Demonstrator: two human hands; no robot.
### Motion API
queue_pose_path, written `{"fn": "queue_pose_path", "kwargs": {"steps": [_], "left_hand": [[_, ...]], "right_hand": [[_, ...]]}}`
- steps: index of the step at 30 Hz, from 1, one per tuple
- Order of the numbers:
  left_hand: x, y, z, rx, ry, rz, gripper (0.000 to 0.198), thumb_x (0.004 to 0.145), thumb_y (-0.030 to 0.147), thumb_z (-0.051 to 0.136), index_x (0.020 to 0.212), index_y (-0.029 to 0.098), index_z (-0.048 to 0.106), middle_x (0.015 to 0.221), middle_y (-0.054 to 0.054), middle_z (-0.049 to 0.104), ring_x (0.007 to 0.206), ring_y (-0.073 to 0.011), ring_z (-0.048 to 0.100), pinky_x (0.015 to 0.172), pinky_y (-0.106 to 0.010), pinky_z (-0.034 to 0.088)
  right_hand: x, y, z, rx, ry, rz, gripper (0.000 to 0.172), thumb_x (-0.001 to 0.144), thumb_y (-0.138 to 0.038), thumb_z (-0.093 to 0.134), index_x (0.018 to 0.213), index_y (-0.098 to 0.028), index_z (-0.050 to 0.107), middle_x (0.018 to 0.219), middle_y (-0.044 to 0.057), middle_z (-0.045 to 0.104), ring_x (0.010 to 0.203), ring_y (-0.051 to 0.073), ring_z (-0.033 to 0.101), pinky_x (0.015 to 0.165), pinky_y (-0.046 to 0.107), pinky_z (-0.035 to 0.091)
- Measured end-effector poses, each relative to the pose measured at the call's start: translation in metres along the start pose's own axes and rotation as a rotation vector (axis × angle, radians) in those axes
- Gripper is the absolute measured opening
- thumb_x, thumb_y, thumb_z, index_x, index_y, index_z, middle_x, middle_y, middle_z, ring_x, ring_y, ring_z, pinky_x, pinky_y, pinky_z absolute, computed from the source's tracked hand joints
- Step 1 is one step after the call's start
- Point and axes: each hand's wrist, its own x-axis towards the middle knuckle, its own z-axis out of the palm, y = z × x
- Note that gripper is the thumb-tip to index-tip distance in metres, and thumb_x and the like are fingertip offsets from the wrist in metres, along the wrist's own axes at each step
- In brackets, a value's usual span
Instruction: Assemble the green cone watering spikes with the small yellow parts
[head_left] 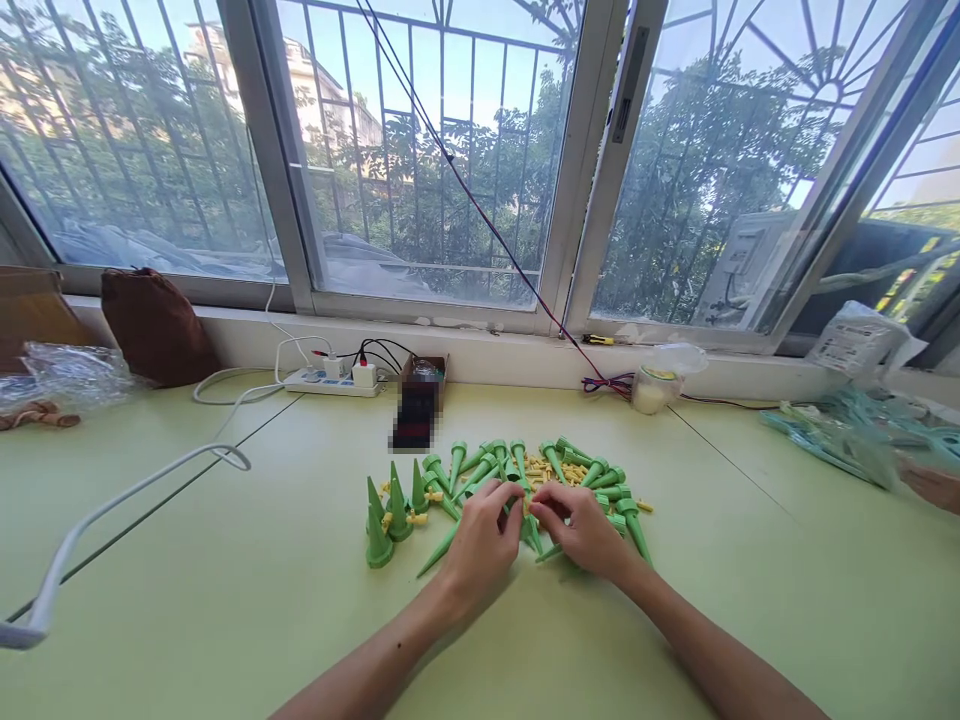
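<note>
My left hand [484,530] and my right hand [581,525] meet above the pile, fingertips pinched on a small yellow plastic valve [526,505] between them. Its finer shape is mostly hidden by the fingers. Around and beneath my hands lie several green plastic watering spikes [631,525], pointing various ways. Behind my fingers is a heap of loose yellow valve pieces [559,470]. Left of my left hand, several green spikes [397,510] stand upright on their wide ends, with yellow valves [417,519] sticking out of their sides.
Along the back of the pale green table [225,600] are a power strip [330,381], a small box [427,370], a dark pixelated item [415,415] and a jar [656,388]. A white cable arm [127,510] crosses the left side. Plastic bags [855,430] lie at right.
</note>
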Motion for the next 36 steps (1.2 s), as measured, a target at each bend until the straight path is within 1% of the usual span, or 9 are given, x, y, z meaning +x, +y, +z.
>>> {"fn": "queue_pose_path", "kwargs": {"steps": [4, 8, 11, 15, 19, 25, 27, 32, 36], "left_hand": [[-0.0001, 0.0005, -0.0001, 0.004, -0.016, 0.002, 0.018, 0.093, 0.018, 0.048, 0.09, 0.019, 0.066, 0.088, -0.006, 0.065, 0.074, -0.0173, 0.061, 0.065, -0.029, 0.047], [0.0004, 0.0006, -0.0006, -0.007, -0.007, 0.008, 0.018, 0.093, 0.017, 0.048, 0.092, 0.02, 0.067, 0.089, -0.005, 0.066, 0.073, -0.0168, 0.061, 0.066, -0.029, 0.048], [0.0006, 0.0007, -0.0008, -0.011, 0.001, 0.009, 0.018, 0.093, 0.018, 0.049, 0.093, 0.02, 0.067, 0.088, -0.005, 0.066, 0.073, -0.0169, 0.061, 0.066, -0.029, 0.048], [0.0005, 0.0011, -0.0008, -0.009, 0.001, 0.015, 0.018, 0.092, 0.017, 0.049, 0.091, 0.02, 0.067, 0.087, -0.005, 0.066, 0.073, -0.017, 0.062, 0.065, -0.028, 0.048], [0.0005, 0.001, -0.0003, 0.007, -0.013, 0.012, 0.018, 0.093, 0.017, 0.049, 0.091, 0.02, 0.067, 0.087, -0.005, 0.066, 0.073, -0.0168, 0.061, 0.064, -0.028, 0.047], [0.0009, -0.0003, -0.0003, 0.003, -0.017, -0.005, 0.018, 0.094, 0.019, 0.048, 0.094, 0.02, 0.066, 0.088, -0.004, 0.065, 0.074, -0.0168, 0.061, 0.064, -0.028, 0.047], [0.0007, 0.0001, -0.0005, 0.0, -0.024, -0.003, 0.019, 0.094, 0.019, 0.048, 0.092, 0.02, 0.066, 0.088, -0.005, 0.065, 0.074, -0.0169, 0.061, 0.063, -0.028, 0.047], [-0.0004, 0.0013, 0.0, 0.011, -0.031, -0.004, 0.019, 0.093, 0.02, 0.047, 0.09, 0.02, 0.066, 0.085, -0.005, 0.064, 0.073, -0.0174, 0.061, 0.063, -0.029, 0.047], [-0.0003, 0.0014, 0.0002, 0.007, -0.036, -0.005, 0.018, 0.093, 0.018, 0.048, 0.091, 0.02, 0.066, 0.086, -0.004, 0.065, 0.073, -0.017, 0.061, 0.064, -0.028, 0.047]], "right_hand": [[0.001, 0.003, 0.0007, -0.051, 0.011, 0.007, 0.035, 0.099, -0.038, 0.05, 0.072, -0.017, 0.059, 0.059, -0.002, 0.055, 0.055, 0.013, 0.046, 0.055, 0.025, 0.035], [0.0002, -0.0022, 0.0001, -0.04, 0.01, -0.016, 0.029, 0.098, -0.039, 0.051, 0.085, -0.017, 0.063, 0.065, 0.0, 0.058, 0.058, 0.014, 0.049, 0.056, 0.025, 0.037], [-0.001, -0.0048, -0.0005, -0.015, 0.003, -0.04, 0.021, 0.096, -0.037, 0.054, 0.092, -0.017, 0.062, 0.069, 0.0, 0.058, 0.061, 0.014, 0.049, 0.057, 0.025, 0.039], [-0.001, -0.0012, 0.0003, 0.001, -0.003, -0.039, 0.019, 0.096, -0.033, 0.052, 0.089, -0.018, 0.06, 0.068, 0.0, 0.057, 0.06, 0.014, 0.049, 0.057, 0.025, 0.039], [-0.0003, 0.0028, 0.0011, -0.027, -0.009, -0.005, 0.028, 0.098, -0.035, 0.05, 0.078, -0.017, 0.059, 0.064, -0.001, 0.057, 0.057, 0.013, 0.047, 0.056, 0.025, 0.036], [-0.0009, 0.0007, 0.0004, -0.014, -0.003, -0.031, 0.021, 0.096, -0.036, 0.054, 0.091, -0.018, 0.062, 0.067, -0.001, 0.056, 0.06, 0.014, 0.048, 0.056, 0.025, 0.037], [-0.001, 0.0012, 0.0005, -0.017, -0.009, -0.037, 0.022, 0.097, -0.036, 0.052, 0.088, -0.018, 0.061, 0.067, 0.0, 0.056, 0.059, 0.014, 0.048, 0.056, 0.025, 0.037], [-0.0001, 0.0038, 0.0009, -0.05, -0.018, -0.01, 0.035, 0.099, -0.04, 0.049, 0.074, -0.018, 0.057, 0.061, -0.001, 0.055, 0.055, 0.013, 0.045, 0.055, 0.025, 0.036], [-0.0002, 0.0021, 0.0008, -0.045, -0.022, -0.027, 0.03, 0.098, -0.041, 0.051, 0.081, -0.018, 0.06, 0.062, -0.002, 0.054, 0.056, 0.013, 0.045, 0.054, 0.025, 0.034]]}}
